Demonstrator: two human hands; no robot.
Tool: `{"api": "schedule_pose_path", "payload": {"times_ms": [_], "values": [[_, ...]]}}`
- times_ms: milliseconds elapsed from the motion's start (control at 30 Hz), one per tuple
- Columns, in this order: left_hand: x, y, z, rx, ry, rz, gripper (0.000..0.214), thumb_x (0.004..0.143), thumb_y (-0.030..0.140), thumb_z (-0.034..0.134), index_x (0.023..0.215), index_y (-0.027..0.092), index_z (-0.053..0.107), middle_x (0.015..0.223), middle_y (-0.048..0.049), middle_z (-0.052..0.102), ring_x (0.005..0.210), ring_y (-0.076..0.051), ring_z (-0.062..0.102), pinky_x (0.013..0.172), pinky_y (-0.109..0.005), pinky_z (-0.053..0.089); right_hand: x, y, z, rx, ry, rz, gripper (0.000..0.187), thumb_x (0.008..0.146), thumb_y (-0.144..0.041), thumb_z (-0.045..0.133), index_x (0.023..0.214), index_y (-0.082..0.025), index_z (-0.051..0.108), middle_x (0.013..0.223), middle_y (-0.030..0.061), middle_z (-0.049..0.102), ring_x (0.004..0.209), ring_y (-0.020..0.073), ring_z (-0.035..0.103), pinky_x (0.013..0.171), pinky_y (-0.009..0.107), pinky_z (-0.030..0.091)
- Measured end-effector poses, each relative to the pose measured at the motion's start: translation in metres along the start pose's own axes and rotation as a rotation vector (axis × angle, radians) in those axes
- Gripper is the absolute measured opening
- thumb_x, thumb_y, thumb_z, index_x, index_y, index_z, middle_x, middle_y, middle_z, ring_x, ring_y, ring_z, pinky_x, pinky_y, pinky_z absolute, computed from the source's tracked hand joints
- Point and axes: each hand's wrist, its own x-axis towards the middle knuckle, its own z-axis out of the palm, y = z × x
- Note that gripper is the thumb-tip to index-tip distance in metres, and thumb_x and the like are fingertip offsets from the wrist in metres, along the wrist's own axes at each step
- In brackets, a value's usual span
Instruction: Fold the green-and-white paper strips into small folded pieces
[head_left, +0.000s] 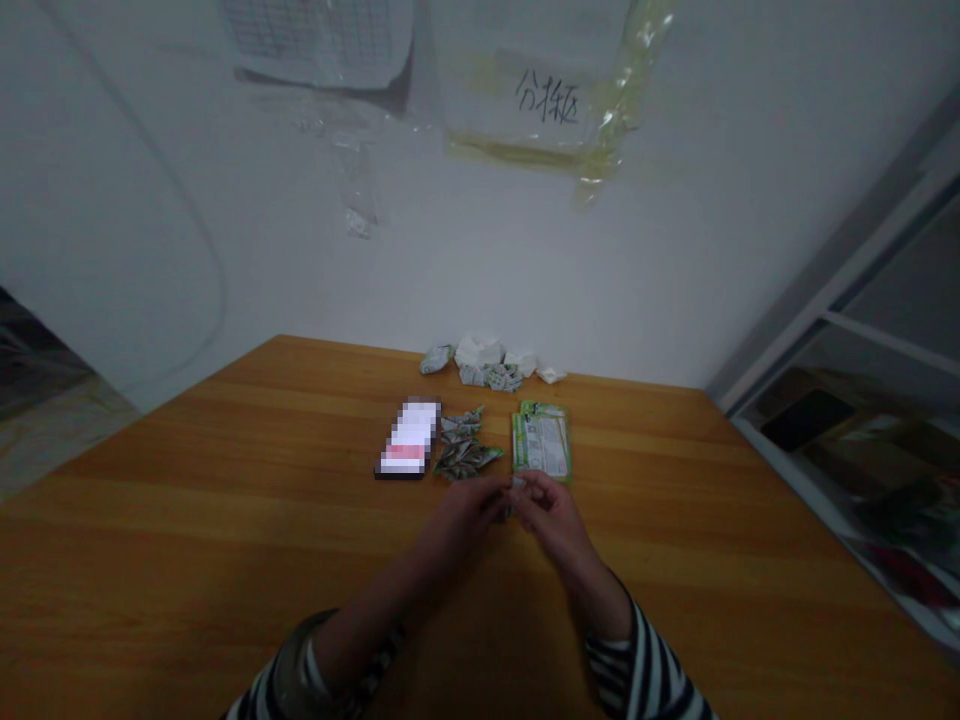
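Observation:
My left hand [471, 512] and my right hand [547, 517] meet at the middle of the wooden table [225, 500], pinching a small folded paper piece [517, 488] between their fingertips. Just ahead of them lies a heap of folded green-and-grey paper pieces [463, 445]. A green-and-white printed card or packet [541, 443] lies flat just beyond my right hand. Left of the heap, a phone [406, 438] lies with its blurred screen facing up. Neither hand touches these.
Crumpled white and green-printed paper [480, 362] lies along the table's far edge against a white wall [225, 220]. Taped sheets [536, 90], one with handwriting, hang on the wall. A glass-fronted cabinet or window frame [840, 400] stands beyond the right edge.

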Motion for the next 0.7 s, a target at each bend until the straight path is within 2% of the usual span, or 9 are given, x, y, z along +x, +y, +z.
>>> {"api": "schedule_pose_path", "payload": {"times_ms": [100,233,333,400,467,533,700], "values": [[0.0,-0.001,0.006,-0.119,0.051,-0.039,0.022,0.088,0.024,0.051,0.101,0.016,0.067,0.08,-0.0033,0.071,0.068,-0.015,0.061,0.063,-0.022,0.047,0.001,0.006,0.002,-0.078,0.025,-0.05,0.036,0.072,-0.048,0.071,0.085,-0.017,0.062,0.05,-0.0086,0.045,0.04,0.0058,0.034,0.038,0.017,0.023],[0.001,-0.003,0.014,-0.255,0.087,-0.068,0.025,0.09,0.027,0.048,0.096,0.015,0.069,0.078,-0.0037,0.07,0.066,-0.015,0.062,0.062,-0.022,0.049,-0.002,0.009,0.004,-0.214,0.107,-0.148,0.032,0.084,-0.048,0.058,0.09,-0.016,0.06,0.049,-0.0084,0.042,0.042,0.0076,0.037,0.04,0.019,0.028],[0.0,-0.003,0.017,-0.24,0.103,-0.048,0.026,0.091,0.026,0.046,0.092,0.014,0.07,0.069,-0.002,0.065,0.059,-0.013,0.058,0.058,-0.021,0.047,-0.006,0.007,0.005,-0.32,0.138,-0.212,0.033,0.088,-0.045,0.053,0.103,-0.016,0.061,0.053,-0.0064,0.046,0.046,0.0096,0.042,0.044,0.02,0.032],[-0.002,-0.001,0.017,-0.199,0.107,-0.004,0.026,0.09,0.022,0.045,0.098,0.016,0.069,0.071,-0.0017,0.063,0.06,-0.012,0.057,0.058,-0.02,0.047,-0.007,0.006,0.005,-0.341,0.133,-0.243,0.036,0.091,-0.043,0.05,0.114,-0.017,0.059,0.054,-0.0056,0.048,0.048,0.0103,0.045,0.045,0.02,0.033],[-0.003,0.0,0.016,-0.169,0.119,0.036,0.029,0.09,0.017,0.043,0.107,0.018,0.066,0.078,-0.0025,0.062,0.062,-0.012,0.057,0.059,-0.021,0.047,-0.007,0.007,0.006,-0.298,0.121,-0.251,0.039,0.091,-0.042,0.049,0.122,-0.018,0.055,0.055,-0.0055,0.049,0.047,0.0102,0.045,0.045,0.02,0.034],[-0.004,0.002,0.016,-0.147,0.127,0.06,0.033,0.089,0.014,0.041,0.114,0.019,0.063,0.084,-0.0039,0.062,0.065,-0.012,0.057,0.06,-0.021,0.048,-0.005,0.011,0.006,-0.195,0.112,-0.222,0.041,0.091,-0.044,0.049,0.122,-0.018,0.055,0.053,-0.006,0.049,0.044,0.0096,0.043,0.043,0.02,0.032],[-0.005,0.009,0.018,-0.087,0.125,0.052,0.035,0.09,0.016,0.041,0.121,0.018,0.058,0.087,-0.0061,0.065,0.068,-0.014,0.058,0.063,-0.023,0.049,0.001,0.02,0.004,0.053,0.125,-0.135,0.035,0.083,-0.048,0.059,0.096,-0.016,0.062,0.049,-0.0064,0.05,0.037,0.0076,0.038,0.037,0.018,0.025]]}}
